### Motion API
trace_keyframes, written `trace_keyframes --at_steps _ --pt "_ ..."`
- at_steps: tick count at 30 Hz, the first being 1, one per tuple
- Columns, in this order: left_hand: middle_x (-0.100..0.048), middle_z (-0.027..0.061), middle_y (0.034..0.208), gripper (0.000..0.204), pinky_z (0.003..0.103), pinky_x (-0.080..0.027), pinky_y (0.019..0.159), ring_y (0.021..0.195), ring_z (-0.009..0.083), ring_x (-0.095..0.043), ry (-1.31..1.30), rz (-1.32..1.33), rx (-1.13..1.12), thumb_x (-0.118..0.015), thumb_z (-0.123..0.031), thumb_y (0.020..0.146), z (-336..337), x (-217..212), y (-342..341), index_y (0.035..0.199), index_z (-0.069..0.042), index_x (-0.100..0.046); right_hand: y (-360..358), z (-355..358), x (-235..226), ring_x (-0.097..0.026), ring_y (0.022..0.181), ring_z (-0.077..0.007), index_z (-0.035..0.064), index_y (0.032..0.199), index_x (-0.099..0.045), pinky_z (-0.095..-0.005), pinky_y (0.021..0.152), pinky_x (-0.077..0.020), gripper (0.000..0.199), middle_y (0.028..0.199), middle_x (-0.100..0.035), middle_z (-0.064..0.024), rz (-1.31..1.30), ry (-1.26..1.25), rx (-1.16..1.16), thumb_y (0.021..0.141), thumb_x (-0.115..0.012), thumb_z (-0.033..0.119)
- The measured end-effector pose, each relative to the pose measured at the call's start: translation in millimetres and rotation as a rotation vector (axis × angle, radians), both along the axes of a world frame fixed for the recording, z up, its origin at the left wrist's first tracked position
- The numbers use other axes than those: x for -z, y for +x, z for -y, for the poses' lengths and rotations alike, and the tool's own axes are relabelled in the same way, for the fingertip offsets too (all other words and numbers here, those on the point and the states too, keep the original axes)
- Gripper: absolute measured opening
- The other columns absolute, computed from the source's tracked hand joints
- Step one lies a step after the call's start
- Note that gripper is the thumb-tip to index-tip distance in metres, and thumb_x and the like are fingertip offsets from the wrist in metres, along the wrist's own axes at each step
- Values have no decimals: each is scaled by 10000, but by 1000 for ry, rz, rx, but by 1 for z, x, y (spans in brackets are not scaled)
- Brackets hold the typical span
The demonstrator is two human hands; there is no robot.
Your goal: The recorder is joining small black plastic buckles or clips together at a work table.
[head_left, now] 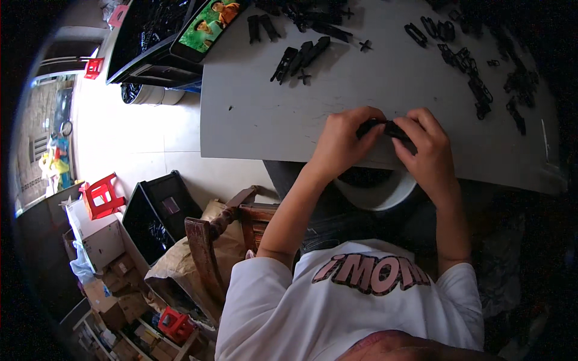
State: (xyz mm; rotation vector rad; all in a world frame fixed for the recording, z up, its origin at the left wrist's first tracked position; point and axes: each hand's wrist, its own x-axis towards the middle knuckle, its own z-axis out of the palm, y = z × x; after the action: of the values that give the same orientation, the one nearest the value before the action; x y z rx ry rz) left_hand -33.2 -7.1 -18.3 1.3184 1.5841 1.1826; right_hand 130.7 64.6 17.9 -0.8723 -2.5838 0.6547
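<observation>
Above the near edge of the grey table, my left hand (348, 137) and my right hand (426, 144) meet, fingers bent. Between them is a small black plastic part (394, 130); both hands grip it, and fingers cover much of its shape. Whether it is one piece or two I cannot tell. Further back on the table lie long black plastic parts (301, 58) in a group, with small black cross-shaped pieces (365, 46) beside them. To the right, more black plastic pieces (463, 63) are scattered, some shaped like open frames.
A white bucket (394, 195) stands below the table edge, under my hands. At the far left, a phone (208, 30) showing a video leans on a black crate (153, 48). A wooden chair (208, 240), a black bin (159, 216) and red stools (102, 195) crowd the left floor.
</observation>
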Motion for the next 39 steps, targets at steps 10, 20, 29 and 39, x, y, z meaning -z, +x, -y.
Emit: trace_keyframes --at_steps 10,20,29,39 --pt "-664 123 865 163 300 -502 703 768 171 -641 15 24 -7 -639 -82 815 2 4 2 961 -10 -631 3 8 1 -577 888 -289 -10 993 -581 -361 732 -482 330 982 -528 -124 -20 56 33 682 -687 -38" --pt "-639 82 896 229 290 -481 742 826 135 -593 104 188 32 -683 -85 800 10 13 2 994 -4 -593 6 5 14 -571 805 -177 -18 941 -584 -297 667 -467 263 912 -540 -80 -126 -233 36 715 -713 17" --pt "-631 60 919 201 245 -458 682 781 108 -569 174 280 116 -602 -86 862 15 9 -5 1040 8 -591 6 -1 23 -462 646 -64 -9 769 -542 -227 546 -379 230 724 -483 -11 -227 -568 -3 758 -738 112" --pt "-618 124 826 205 306 -444 674 710 240 -576 206 179 94 -532 2 810 17 10 -6 999 -3 -612 8 -5 26 -445 639 -85 -16 776 -536 -245 547 -365 268 735 -488 -23 -252 -689 -81 759 -740 158"
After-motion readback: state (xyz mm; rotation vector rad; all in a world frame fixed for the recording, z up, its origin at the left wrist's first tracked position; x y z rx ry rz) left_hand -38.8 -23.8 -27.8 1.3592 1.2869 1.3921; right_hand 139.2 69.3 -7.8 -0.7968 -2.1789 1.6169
